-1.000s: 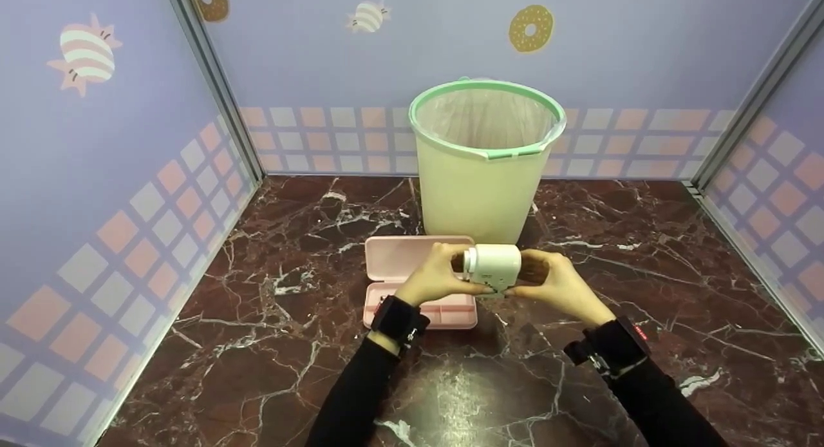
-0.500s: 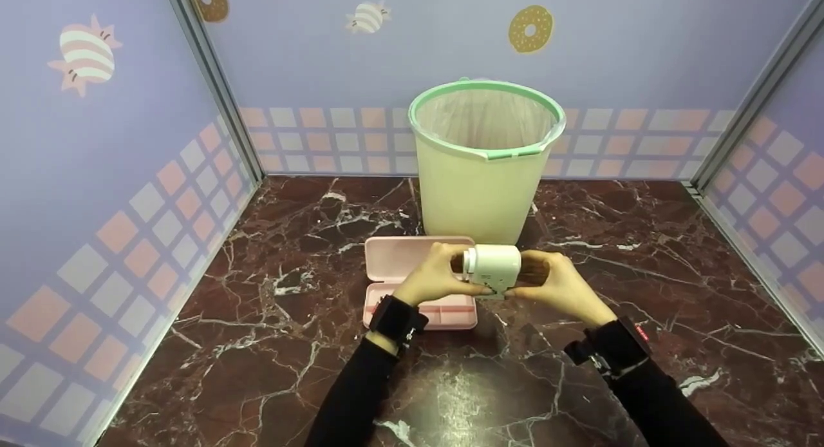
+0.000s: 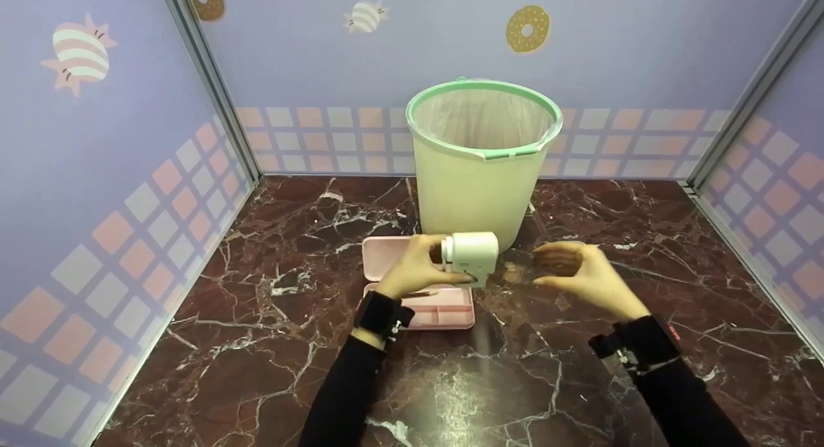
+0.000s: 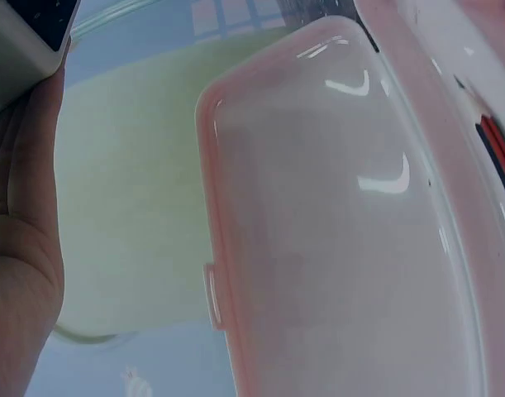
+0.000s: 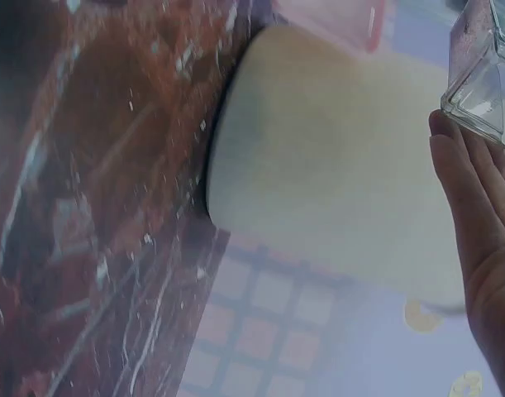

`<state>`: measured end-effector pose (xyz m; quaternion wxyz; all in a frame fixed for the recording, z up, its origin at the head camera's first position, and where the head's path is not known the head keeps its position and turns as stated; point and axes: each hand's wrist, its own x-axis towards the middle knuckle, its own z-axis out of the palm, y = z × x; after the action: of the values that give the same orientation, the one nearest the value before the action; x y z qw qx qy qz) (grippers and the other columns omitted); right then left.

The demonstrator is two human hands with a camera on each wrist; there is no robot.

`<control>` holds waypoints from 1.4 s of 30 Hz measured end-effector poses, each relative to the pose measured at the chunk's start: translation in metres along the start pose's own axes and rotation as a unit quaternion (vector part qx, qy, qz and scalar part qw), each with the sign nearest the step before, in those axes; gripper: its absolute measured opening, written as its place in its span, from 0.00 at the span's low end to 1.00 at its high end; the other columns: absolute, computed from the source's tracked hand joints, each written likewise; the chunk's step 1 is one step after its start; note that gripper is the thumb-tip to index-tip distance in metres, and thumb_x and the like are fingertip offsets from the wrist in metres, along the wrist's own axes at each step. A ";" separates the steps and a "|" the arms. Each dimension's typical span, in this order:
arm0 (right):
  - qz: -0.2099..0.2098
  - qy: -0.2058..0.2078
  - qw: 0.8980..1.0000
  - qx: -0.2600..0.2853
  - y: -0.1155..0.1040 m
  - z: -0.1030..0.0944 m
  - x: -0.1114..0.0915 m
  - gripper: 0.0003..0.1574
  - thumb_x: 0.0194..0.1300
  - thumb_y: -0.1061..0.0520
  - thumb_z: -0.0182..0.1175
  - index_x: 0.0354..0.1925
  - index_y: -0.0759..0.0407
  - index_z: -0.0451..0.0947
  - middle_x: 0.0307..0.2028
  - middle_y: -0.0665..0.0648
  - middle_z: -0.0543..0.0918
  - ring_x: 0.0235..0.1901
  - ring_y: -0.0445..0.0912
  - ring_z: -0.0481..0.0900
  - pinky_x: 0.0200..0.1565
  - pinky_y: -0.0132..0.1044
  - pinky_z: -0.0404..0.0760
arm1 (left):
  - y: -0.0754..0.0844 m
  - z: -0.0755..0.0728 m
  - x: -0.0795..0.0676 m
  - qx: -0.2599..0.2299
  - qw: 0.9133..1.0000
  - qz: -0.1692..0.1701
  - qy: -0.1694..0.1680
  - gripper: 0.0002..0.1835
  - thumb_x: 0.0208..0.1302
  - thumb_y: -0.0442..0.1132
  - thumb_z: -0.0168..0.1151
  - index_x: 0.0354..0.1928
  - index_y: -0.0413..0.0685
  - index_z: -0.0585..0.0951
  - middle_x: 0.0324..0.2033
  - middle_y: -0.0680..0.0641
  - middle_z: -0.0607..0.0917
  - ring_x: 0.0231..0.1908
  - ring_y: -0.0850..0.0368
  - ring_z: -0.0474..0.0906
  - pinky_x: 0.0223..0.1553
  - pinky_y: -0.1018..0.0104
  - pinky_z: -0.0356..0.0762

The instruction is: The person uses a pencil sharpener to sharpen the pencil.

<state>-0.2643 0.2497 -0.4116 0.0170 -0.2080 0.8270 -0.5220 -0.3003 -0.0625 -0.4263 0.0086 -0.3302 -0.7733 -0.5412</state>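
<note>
My left hand [image 3: 412,270] grips a white pencil sharpener [image 3: 473,257] on its side, raised above the pink pencil case [image 3: 383,257]. In the left wrist view, a corner of the sharpener [image 4: 16,50] shows a dark panel. To the right, my right hand [image 3: 582,273] pinches a small clear plastic box [image 5: 482,78], apart from the sharpener. The box is hard to make out in the head view but shows at the fingertips in the right wrist view. The pencil case lies with its lid up, its divided tray partly covered by my left wrist.
Behind the hands stands a pale green trash bin [image 3: 476,189] with a green rim [image 3: 515,152] and a clear liner. Red and dark pencils [image 4: 498,149] lie in the case. Patterned panels [image 3: 309,138] enclose the dark marble tabletop [image 3: 309,357] on three sides.
My right hand has drawn away to the right with the clear box, parting it from the sharpener. My left hand has shifted slightly left and up with the sharpener.
</note>
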 end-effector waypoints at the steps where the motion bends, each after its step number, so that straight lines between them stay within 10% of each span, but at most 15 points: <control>1: 0.000 0.004 1.000 -0.004 -0.001 -0.003 0.000 0.35 0.51 0.60 0.74 0.56 0.67 0.76 0.52 0.64 0.84 0.50 0.47 0.85 0.51 0.34 0.83 | 0.000 -0.002 0.000 0.006 1.000 0.003 0.007 0.30 0.41 0.42 0.81 0.50 0.44 0.83 0.43 0.47 0.89 0.41 0.58 0.84 0.48 0.64 0.82; 21: 0.002 0.047 0.998 -0.040 -0.062 -0.050 0.017 0.33 0.58 0.59 0.69 0.61 0.64 0.73 0.53 0.59 0.84 0.47 0.38 0.85 0.50 0.28 0.81 | 0.001 -0.003 0.000 0.012 1.000 -0.004 0.004 0.28 0.40 0.42 0.82 0.48 0.44 0.84 0.41 0.48 0.89 0.41 0.59 0.84 0.50 0.65 0.81; 32: -0.007 0.109 0.994 -0.008 -0.119 -0.090 0.053 0.31 0.60 0.58 0.68 0.60 0.62 0.74 0.49 0.49 0.87 0.45 0.37 0.85 0.50 0.23 0.80 | 0.001 -0.001 0.000 0.004 1.000 -0.004 -0.004 0.28 0.39 0.43 0.82 0.47 0.46 0.84 0.41 0.49 0.89 0.42 0.59 0.84 0.50 0.65 0.81; 42: -0.023 0.163 0.982 -0.095 -0.147 -0.095 0.095 0.34 0.56 0.49 0.72 0.58 0.63 0.78 0.51 0.55 0.87 0.40 0.31 0.84 0.46 0.20 0.78 | 0.000 0.000 0.001 0.022 1.000 0.001 0.000 0.27 0.39 0.43 0.83 0.46 0.47 0.85 0.41 0.50 0.89 0.41 0.60 0.84 0.52 0.65 0.80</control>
<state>-0.3263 0.2425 -0.2221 -0.1498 -0.1401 0.8593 -0.4685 -0.3013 -0.0621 -0.4259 0.0162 -0.3306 -0.7848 -0.5239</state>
